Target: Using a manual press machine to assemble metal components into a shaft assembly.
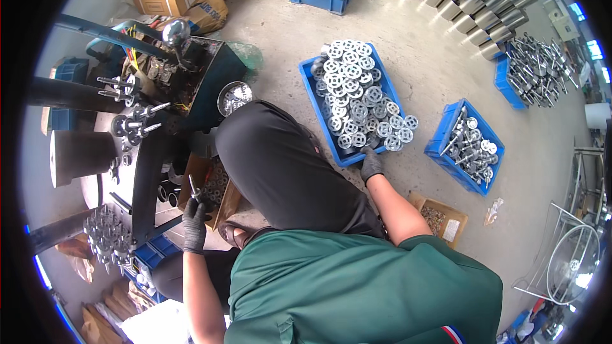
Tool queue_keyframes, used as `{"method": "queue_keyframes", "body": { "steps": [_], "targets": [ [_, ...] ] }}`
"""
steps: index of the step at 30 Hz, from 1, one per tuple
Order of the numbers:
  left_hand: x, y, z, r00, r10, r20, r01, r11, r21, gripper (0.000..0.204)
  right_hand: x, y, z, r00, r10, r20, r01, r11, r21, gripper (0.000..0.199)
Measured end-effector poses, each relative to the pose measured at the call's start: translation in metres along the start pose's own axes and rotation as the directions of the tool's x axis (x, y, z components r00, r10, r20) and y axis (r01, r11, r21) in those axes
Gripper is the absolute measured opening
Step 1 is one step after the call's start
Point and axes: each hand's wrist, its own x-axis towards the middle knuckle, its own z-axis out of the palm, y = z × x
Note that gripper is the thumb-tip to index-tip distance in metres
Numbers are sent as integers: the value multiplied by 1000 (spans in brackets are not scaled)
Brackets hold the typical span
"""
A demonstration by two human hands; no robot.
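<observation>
In my gloved left hand (194,223) is a metal shaft with a thicker end (193,186), held upright between the fingers. That hand is beside the workbench, near an open cardboard box of small ring-shaped parts (217,188). My gloved right hand (371,165) is at the near rim of a blue crate (347,160), its fingers bent over the edge. Round slotted metal discs (350,83) are heaped in this crate, some overhanging its right side. Whether the right fingers grip the rim or a disc, I cannot tell.
A blue crate of shafted metal parts (472,146) stands on the right, with a cardboard tray of small pieces (437,216) nearer me. Shafts fill another crate (510,86). Metal cylinders (472,3) are stacked behind. On my left, a machine bench (143,172) carries shafted parts and a round bowl (234,97).
</observation>
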Motion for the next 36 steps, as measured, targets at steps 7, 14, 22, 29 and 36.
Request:
{"method": "queue_keyframes", "body": {
  "steps": [7, 14, 22, 29, 36],
  "targets": [
    [-16, -9, -9, 1000, -5, 13, 6, 999, -49, 27, -7, -37, -4, 988, -123, 92, 145, 943, -300, 37],
    [-6, -19, -6, 996, -84, 22, 84, 996, 23, 28, 62, -154, -43, 925, -157, 347, 329, 790, -517, 36],
    [-8, 12, 14, 1000, -24, 4, 24, 1000, 6, 22, 82, -211, -11, 897, -409, 169, 304, 293, -906, 43],
    [-19, 63, 27, 995, 99, -25, -100, 993, -58, 21, 3, -120, -36, 621, -782, -41, 501, 437, -747, 43],
    [-73, 231, 85, 893, 426, 143, -423, 904, -55, 58, -219, -171, 92, 458, -546, 701, 782, 623, -25, 50]
  ]
}}
